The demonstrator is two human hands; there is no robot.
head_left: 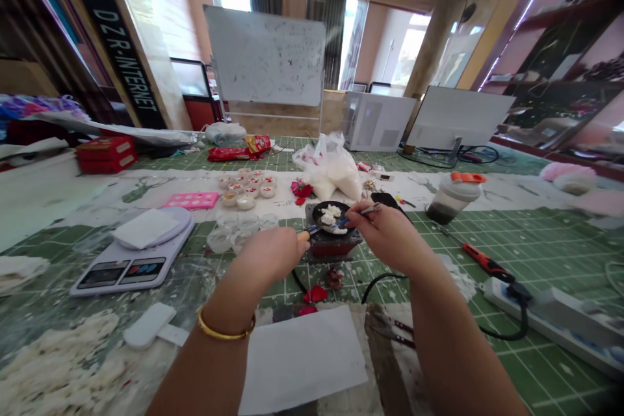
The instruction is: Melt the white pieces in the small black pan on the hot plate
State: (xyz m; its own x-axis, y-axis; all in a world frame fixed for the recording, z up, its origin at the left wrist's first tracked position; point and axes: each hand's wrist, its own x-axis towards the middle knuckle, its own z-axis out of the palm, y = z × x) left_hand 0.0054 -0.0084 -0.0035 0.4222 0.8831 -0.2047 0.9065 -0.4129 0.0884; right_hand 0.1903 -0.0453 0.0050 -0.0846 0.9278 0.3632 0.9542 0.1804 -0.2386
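My left hand (pixel 270 257) is at about eleven o'clock from my chest, its fingers (pixel 292 248) curled closed around the tan wooden handle (pixel 303 235) of a small round black pan (pixel 322 209). My right hand (pixel 385 237) is at about one o'clock, its fingers (pixel 358 209) pressed together and pinching a slim blue-and-silver tool (pixel 342 222), which reaches over the pan. Lumps of white, waxy-looking material (pixel 329 214) lie in the pan, which sits straight ahead at twelve o'clock on a small red electric hotplate (pixel 334 248). A thin black cord (pixel 385 278) curves away below my right wrist.

A gold bangle (pixel 227 326) circles my left wrist. The green gridded cutting mat (pixel 546 240) covers the surface. At ten o'clock from the pan, a white digital kitchen scale (pixel 121 266) carries a white square pad (pixel 145 227). Clear glass cups (pixel 238 232) stand just beside the hotplate, and small cups of white filling with red tops (pixel 246 187) are grouped beyond them, near a bright pink plastic tray (pixel 191 200). Past the pan, a white plastic bag (pixel 331 166) bulges with something pale. At two o'clock stands a clear shaker bottle with an orange lid (pixel 455 198). A red-handled tool (pixel 487 261) and a white power strip (pixel 546 312) lie at three o'clock. A blank white paper sheet (pixel 302 361) lies at six o'clock.
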